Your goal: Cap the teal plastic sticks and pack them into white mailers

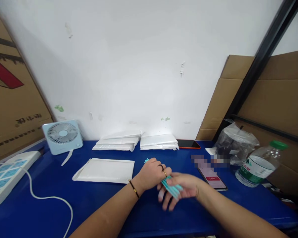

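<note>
Mostly, the white wall [129, 66] fills the view, with the blue table [94, 195] below it. At the table's back lie a left stack [116, 142] and a right stack [159, 142] of white packets; nearer sits a single packet [109, 170], its long side running left to right. That one lies to the left of both hands, and the left hand [151, 175] is much the nearer. The left hand is curled into a fist around a bundle of turquoise sticks [173, 189]; the right hand [186, 186] is partly open, thumb over the bundle and fingers spread beneath (they are blurred, so I cannot tell whether it grips). The bundle is held above the table, its long axis slanting from far left to near right through the fist, so its far end points leftward and its near end lies at the right hand.
</note>
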